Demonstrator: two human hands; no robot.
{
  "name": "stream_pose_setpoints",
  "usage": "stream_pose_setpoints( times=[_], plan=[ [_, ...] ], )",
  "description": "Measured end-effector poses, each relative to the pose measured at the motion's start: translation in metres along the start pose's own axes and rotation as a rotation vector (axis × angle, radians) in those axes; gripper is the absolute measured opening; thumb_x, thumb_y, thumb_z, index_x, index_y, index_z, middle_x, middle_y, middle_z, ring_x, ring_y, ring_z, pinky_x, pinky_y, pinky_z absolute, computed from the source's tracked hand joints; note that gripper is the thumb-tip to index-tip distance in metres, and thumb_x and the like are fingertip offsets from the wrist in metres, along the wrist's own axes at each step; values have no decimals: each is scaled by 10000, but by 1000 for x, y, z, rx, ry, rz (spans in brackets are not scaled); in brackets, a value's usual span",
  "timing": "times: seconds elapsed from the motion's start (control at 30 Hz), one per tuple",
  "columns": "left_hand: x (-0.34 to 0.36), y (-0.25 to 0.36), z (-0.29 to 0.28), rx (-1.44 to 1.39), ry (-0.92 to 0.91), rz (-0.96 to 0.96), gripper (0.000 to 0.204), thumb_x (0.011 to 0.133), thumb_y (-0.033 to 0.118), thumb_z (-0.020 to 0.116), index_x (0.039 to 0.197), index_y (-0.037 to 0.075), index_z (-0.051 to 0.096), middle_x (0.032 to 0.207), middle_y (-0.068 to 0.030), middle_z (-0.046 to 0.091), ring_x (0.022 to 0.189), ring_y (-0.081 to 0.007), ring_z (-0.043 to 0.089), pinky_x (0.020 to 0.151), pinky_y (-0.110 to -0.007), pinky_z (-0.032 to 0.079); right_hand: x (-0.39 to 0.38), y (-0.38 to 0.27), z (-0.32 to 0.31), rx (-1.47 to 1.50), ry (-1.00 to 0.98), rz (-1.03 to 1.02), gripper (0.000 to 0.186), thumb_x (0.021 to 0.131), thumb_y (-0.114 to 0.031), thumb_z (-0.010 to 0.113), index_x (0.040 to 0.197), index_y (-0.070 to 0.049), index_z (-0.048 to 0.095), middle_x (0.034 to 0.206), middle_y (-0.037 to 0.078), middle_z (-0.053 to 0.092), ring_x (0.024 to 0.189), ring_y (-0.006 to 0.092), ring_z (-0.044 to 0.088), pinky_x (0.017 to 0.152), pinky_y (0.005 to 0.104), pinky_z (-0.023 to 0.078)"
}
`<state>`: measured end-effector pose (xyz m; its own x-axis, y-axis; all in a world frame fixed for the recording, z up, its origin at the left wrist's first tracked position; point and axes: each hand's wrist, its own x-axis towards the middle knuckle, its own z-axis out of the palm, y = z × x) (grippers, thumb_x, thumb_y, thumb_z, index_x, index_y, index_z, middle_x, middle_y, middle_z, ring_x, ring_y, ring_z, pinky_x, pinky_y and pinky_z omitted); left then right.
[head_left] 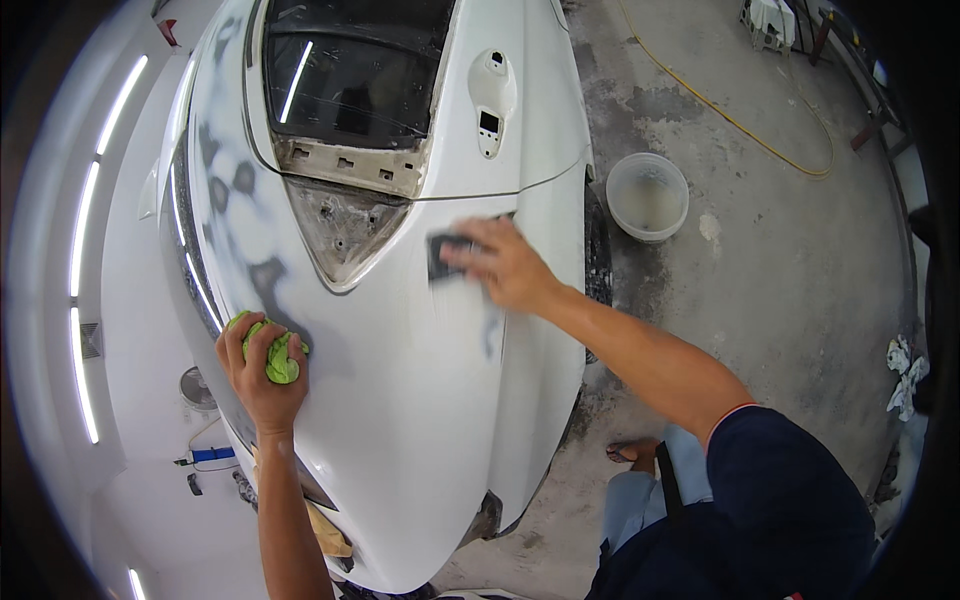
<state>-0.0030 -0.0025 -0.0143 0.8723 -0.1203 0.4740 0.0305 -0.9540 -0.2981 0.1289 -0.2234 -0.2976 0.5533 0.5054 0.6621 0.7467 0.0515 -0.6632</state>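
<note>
My left hand (264, 395) is closed round a crumpled bright green cloth (284, 362) and rests on the left side of a white car body (410, 420). Grey sanded patches (268, 280) show in the paint ahead of that hand. Farther right, my right hand (520, 275) presses a dark sheet of sandpaper (436, 262) flat on the white panel, below the door seam. Its fingers are a little blurred, and they cover part of the sheet. Whether a block backs the sandpaper cannot be seen.
Just ahead lie a bare window corner (345, 235) and a door with an empty handle recess (490, 110). A round plastic bucket (682, 205) of cloudy liquid stands on the concrete floor (760, 270) to the right. A yellow hose (720, 108) crosses the floor beyond it.
</note>
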Motion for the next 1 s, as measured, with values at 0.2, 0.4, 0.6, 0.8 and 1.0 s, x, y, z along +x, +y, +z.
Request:
stream_pose_setpoints(
  times=[0.2,0.4,0.6,0.8,1.0],
  plan=[
    [-1,1,0,-9,18,-1,202,813,100,835,966,109,702,1185,-91,661,1182,-373,582,1018,-494,489,5,8,4,26,-368,-154,538,964,-153,663,1450,-385,658,1596,43,529,1513,294,460,1261,595,302],
    [-2,1,0,-21,13,10,206,806,105,839,963,110,707,1180,-91,665,1174,-369,585,1012,-489,490,-4,-14,11,-4,-30,-50,442,956,-191,722,1376,-327,727,1537,68,593,1453,260,505,1290,451,271],
    [-1,-1,-1,-29,-8,-26,213,801,109,846,961,112,705,1175,-91,665,1171,-371,579,1019,-500,480,-19,-68,28,-43,180,274,451,932,-180,757,1372,-271,734,1538,64,581,1396,292,530,1190,513,347],
    [-3,-9,-5,-73,-35,-3,224,792,92,849,964,110,705,1163,-88,664,1139,-361,593,1041,-510,460,25,-55,27,-159,363,542,425,960,-232,755,1384,-220,734,1447,99,614,1221,326,580,1066,495,396],
    [-5,-24,-9,-257,-68,168,248,782,118,878,962,137,708,1163,-57,659,1130,-324,593,1102,-581,398,31,-76,38,-112,336,686,456,1003,-301,722,1438,-165,700,1375,197,601,1195,429,568,1067,544,424]
  ],
)
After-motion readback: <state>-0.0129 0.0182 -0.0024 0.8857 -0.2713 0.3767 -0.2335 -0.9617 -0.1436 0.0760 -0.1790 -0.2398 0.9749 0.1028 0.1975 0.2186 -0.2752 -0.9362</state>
